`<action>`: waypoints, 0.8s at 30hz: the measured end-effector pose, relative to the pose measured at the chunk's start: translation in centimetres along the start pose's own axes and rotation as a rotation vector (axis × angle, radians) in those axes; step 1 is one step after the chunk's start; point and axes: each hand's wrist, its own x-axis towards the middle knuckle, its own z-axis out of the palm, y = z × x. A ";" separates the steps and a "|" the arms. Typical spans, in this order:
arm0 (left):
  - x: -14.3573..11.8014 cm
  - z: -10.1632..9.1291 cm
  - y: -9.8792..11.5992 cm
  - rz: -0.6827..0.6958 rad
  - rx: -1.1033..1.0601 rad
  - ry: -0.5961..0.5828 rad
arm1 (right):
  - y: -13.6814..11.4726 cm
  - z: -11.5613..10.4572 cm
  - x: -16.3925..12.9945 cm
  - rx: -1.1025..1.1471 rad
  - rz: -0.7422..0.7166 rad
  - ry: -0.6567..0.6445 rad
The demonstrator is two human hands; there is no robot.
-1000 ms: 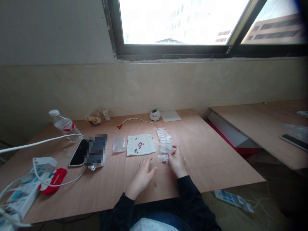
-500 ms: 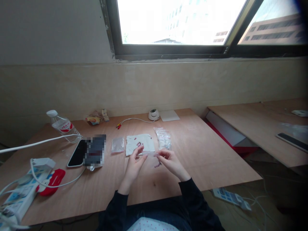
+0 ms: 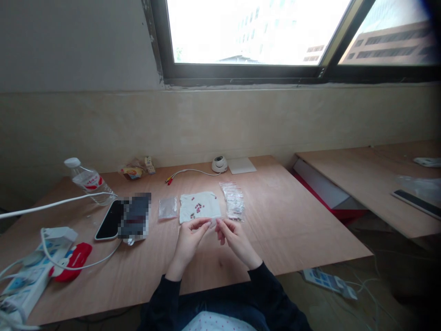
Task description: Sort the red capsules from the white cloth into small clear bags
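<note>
Just in front of the white cloth, my left hand (image 3: 192,235) and my right hand (image 3: 235,236) almost meet at the fingertips. Both are closed in a pinch on a small clear plastic bag (image 3: 213,223), and only a sliver of it shows between them. Several small dark red pieces (image 3: 199,208) lie on the white cloth (image 3: 186,202). A flat clear bag (image 3: 167,208) rests left of the cloth. To its right lies a row of several small clear bags (image 3: 234,200), with whitish and reddish marks.
At the left stand a water bottle (image 3: 90,182), a phone (image 3: 110,220), a power strip (image 3: 34,276) and a red case (image 3: 73,262), with white cables across them. A dome camera (image 3: 219,164) and white card (image 3: 242,165) sit at the back. A second table (image 3: 379,184) stands right.
My hands have drawn closer together, hiding most of the bag that was stretched between them. Red pieces seen on the table by my right hand are now hidden behind it.
</note>
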 end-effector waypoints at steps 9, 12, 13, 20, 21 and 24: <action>-0.3 -0.3 0.5 0.031 0.014 -0.181 | 0.1 0.4 0.1 0.240 0.126 -0.079; -0.4 -0.3 0.5 0.043 0.024 -0.227 | -0.1 0.3 0.0 0.251 0.156 -0.080; -0.4 -0.2 0.3 0.041 0.023 -0.239 | -0.2 0.3 0.0 0.248 0.162 -0.083; -0.5 0.2 0.3 -0.031 -0.155 -0.417 | -1.3 0.7 -0.4 0.234 0.165 -0.159; -0.5 0.2 0.3 -0.027 -0.150 -0.412 | -1.3 0.7 -0.4 0.234 0.163 -0.168; -0.4 0.0 0.3 -0.014 -0.087 -0.356 | -1.3 0.8 -0.4 0.224 0.158 -0.197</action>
